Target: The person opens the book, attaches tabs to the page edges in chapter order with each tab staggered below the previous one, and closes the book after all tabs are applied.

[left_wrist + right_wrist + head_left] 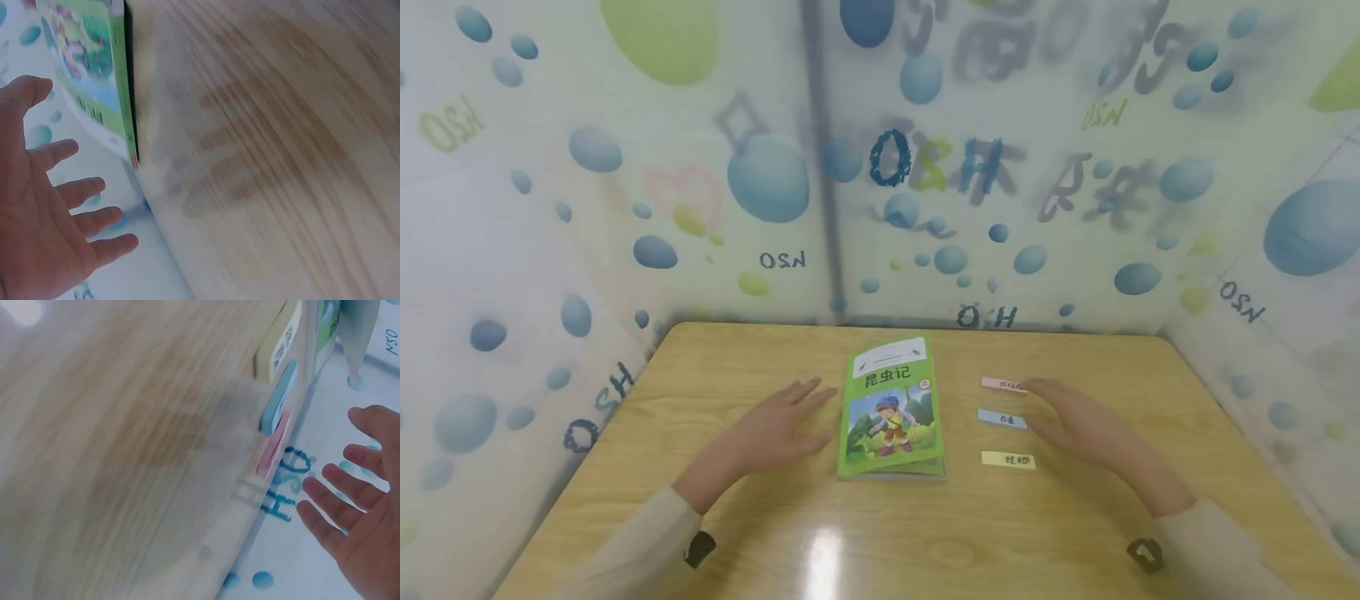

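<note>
A green book [891,408] with a cartoon child on its cover lies on the wooden table, its cover slightly lifted at the near edge. Left of it my left hand [778,429] hovers with spread fingers, apart from the book. Three paper strips with handwriting lie right of the book: a pink strip [1002,384], a blue strip [1002,418] and a yellow strip [1008,460]. Above their right side my right hand [1078,425] hangs with extended fingers, hiding the ends of the pink and blue ones. In the wrist views both palms hold nothing.
The wooden table [760,542] ends at a patterned curtain [700,250] with blue and green dots, behind and at both sides. A bright light reflection shows near the table's front. Dark bands are at both wrists.
</note>
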A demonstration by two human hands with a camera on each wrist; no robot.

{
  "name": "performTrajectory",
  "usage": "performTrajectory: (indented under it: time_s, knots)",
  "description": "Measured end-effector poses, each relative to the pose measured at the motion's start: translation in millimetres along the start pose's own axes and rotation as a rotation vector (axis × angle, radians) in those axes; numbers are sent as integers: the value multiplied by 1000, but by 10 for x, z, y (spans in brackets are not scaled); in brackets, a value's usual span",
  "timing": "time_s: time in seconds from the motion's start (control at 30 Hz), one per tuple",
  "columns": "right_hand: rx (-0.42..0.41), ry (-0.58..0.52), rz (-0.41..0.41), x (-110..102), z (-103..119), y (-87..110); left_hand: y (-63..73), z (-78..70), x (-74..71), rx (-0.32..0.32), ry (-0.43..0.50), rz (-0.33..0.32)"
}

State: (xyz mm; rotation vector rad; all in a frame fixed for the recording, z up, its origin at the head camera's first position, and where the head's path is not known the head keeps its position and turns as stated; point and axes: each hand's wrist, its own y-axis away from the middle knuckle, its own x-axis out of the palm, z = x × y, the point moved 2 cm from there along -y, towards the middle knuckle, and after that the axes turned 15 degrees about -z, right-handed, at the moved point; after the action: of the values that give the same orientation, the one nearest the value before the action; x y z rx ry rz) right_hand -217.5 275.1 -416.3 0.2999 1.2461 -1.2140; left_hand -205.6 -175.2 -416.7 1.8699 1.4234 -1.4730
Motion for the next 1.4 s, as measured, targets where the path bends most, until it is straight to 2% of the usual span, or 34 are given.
performTrajectory:
  time_s: [0.07, 0.2, 0.37, 0.53, 0.63, 0.9, 1.07, 1.17, 1.33, 1.4]
  knots:
    - [4, -21, -1, 37, 63, -79, -55, -89, 92, 25, 29, 54]
    - [-12, -74, 14, 154, 260, -257, -124, -216, 279, 70, 7, 160]
    - [-100, -75, 74, 412, 568, -367, -126, -295, 410, 44, -47, 241]
    - [-233, -22, 213, 736, 832, -286, -124, -372, 444, 14, -94, 252]
    - [-272, 15, 285, 865, 931, -214, -122, -426, 457, -1, -122, 261]
    - [-312, 54, 265, 915, 983, -247, -119, -492, 428, -23, -128, 258]
    - [-266, 18, 316, 873, 987, -293, -128, -490, 448, -26, -120, 257]
    - [-251, 3, 341, 843, 1015, -322, -136, -504, 466, 0, -129, 253]
    - [-263, -3, 376, 798, 1065, -378, -158, -560, 501, 94, -155, 250]
    - [-265, -10, 386, 783, 1079, -397, -165, -572, 520, 111, -150, 244]
